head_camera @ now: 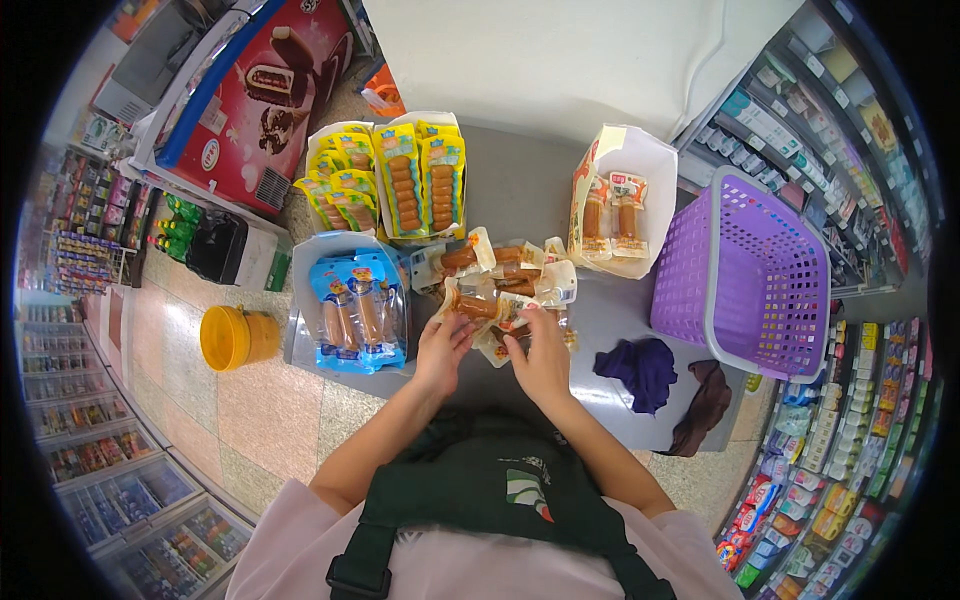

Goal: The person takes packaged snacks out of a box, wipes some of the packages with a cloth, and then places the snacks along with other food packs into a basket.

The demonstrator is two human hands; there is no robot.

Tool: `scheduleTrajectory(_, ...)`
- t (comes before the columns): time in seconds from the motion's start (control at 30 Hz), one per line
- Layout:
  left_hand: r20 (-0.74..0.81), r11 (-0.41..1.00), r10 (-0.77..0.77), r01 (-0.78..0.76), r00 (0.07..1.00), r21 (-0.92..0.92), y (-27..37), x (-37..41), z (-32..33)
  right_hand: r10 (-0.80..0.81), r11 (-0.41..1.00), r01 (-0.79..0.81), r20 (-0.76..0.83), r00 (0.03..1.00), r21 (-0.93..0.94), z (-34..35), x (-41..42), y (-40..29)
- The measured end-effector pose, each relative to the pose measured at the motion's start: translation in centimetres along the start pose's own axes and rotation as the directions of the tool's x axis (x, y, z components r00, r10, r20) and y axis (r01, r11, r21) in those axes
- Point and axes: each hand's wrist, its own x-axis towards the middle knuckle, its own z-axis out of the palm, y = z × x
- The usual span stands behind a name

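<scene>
Between my two hands is a clear packet with a brown sausage (477, 306), held over a heap of similar packets (521, 274) on the grey metal table (510, 180). My left hand (444, 351) grips its left end. At its right end, my right hand (538, 352) has thumb and fingers on the wrapper. Right of the heap, two such packets stand in an open white and red carton (651, 180). Yellow sausage packs (406, 180) fill two white boxes behind the heap to the left. Blue sausage packs (360, 311) lie in another white box beside my left hand.
A purple plastic basket (682, 262) stands at the table's right. Dark purple cloth (637, 373) and brown cloth (703, 409) lie near the front right edge. A yellow bucket (259, 337) is on the floor at left. Stocked shelves (840, 420) and a chest freezer (217, 142) flank the table.
</scene>
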Motion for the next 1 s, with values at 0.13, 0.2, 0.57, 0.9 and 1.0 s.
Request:
scheduleTrajectory(0.13, 0.166, 0.990, -0.015, 0.039, 0.986, -0.138, 1.6, -5.1, 0.7, 0.331, 0.918, -0.281, -0.148, 0.932, 0.280, -1.1, 0.0, -0.9)
scheduleTrajectory(0.2, 0.201, 0.996, -0.017, 0.033, 0.979, -0.078, 2.0, -7.2, 1.3, 0.321, 0.675, -0.180, -0.065, 0.945, 0.716, -2.1, 0.4, -1.3)
scheduleTrajectory(0.57, 0.331, 0.955, 0.194, -0.254, 0.923, 0.150, 0.5, -9.8, 1.3, 0.195, 0.743, -0.157, 0.014, 0.981, 0.651, -8.0, -1.0, -2.7)
scheduleTrajectory(0.9, 0.702, 0.944, 0.045, -0.261, 0.711, 0.203, 0.7, -13.0, 0.9, 0.383, 0.254, -0.394, 0.282, 0.880, 0.883, -11.8, 0.8, -6.5)
scheduleTrajectory(1.0, 0.750, 0.928, 0.146, -0.353, 0.646, 0.124, 1.5, -13.4, 0.7, 0.397, 0.209, -0.344, 0.242, 0.885, 0.916, -13.6, 0.6, -8.4)
